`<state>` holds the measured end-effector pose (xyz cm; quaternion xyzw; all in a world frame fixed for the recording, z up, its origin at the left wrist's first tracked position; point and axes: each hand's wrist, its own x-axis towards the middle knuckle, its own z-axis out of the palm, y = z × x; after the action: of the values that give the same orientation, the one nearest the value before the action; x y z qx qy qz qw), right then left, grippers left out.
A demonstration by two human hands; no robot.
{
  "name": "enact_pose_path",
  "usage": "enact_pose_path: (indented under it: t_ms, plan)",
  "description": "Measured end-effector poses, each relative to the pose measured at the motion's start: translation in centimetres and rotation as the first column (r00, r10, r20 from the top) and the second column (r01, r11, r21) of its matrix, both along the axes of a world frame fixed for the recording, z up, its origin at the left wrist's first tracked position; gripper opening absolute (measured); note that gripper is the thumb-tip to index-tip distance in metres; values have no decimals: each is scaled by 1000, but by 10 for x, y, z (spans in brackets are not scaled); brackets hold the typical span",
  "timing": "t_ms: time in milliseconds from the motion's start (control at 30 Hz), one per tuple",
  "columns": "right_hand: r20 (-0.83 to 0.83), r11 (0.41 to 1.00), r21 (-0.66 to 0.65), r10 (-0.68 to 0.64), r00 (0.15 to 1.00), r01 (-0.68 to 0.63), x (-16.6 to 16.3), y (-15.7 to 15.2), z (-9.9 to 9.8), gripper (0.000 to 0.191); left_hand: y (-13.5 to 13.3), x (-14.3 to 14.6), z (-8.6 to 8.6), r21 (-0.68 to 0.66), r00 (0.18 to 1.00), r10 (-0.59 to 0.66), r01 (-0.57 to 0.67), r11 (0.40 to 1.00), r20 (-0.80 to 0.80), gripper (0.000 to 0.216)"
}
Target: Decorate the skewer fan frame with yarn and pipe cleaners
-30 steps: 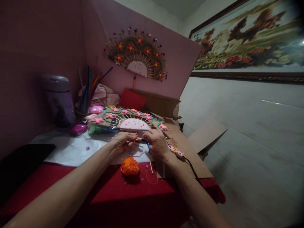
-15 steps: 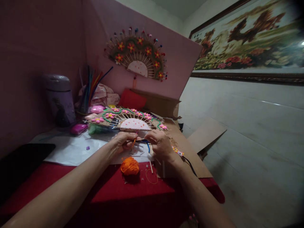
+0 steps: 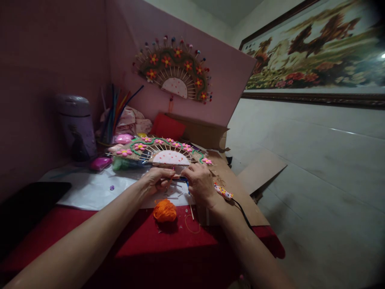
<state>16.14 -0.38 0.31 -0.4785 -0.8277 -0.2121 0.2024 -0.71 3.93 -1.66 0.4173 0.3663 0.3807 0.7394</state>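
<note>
My left hand (image 3: 157,179) is closed in a pinch, thumb on top, on a short length of orange yarn (image 3: 170,184). A thin pale stick (image 3: 177,176) spans the small gap to my right hand (image 3: 199,180), whose curled fingertips grip its other end. Both hands are just in front of a decorated fan (image 3: 171,157), with pink clay flowers, a green wavy cord, sticks and a white dotted half-circle. Nearer to me, a ball of orange yarn (image 3: 165,210) sits on the red cloth. My fingers hide part of what they hold.
A corded tool with a flowered handle (image 3: 223,191) lies on cardboard (image 3: 240,204) at the right. A purple bottle (image 3: 76,128) and pipe cleaners (image 3: 116,108) stand at the left. Another fan (image 3: 173,72) hangs behind. White sheeting (image 3: 81,188) covers the table's left.
My right hand has shifted slightly left, closer to my left hand, and its fingers have curled further down. The orange strand below my left fingers shows less. The fan and yarn ball stay put.
</note>
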Motion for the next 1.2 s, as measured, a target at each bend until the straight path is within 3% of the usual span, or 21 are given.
enact_pose_path:
  t_ms: [367, 533, 667, 767, 967, 1200]
  plan:
    - [123, 1000, 10, 18, 992, -19, -6, 1, -1, 15, -1, 1, 0, 33, 1000, 12, -12, 999, -17, 14]
    - [-60, 985, -92, 141, 988, -146, -3, 0, -3, 19, 1, -1, -2, 63, 1000, -14, 16, 998, -23, 15]
    - [-270, 929, -209, 246, 931, -306, 1, -3, -5, 12, 2, -2, -4, 73, 999, -28, 29, 997, -17, 13]
    - [-334, 892, -255, 279, 900, -372, 4, -7, -5, 12, 1, -2, -3, 43, 1000, -13, 14, 999, -6, 11]
    - [-282, 982, -164, 41, 959, -91, 3, -13, -5, 18, 2, -3, -2, -32, 1000, 26, -25, 999, 13, 7]
    - [-301, 995, -97, -43, 953, 15, 0, -12, -16, 15, -1, -3, 0, -10, 995, -93, 93, 996, 35, 8]
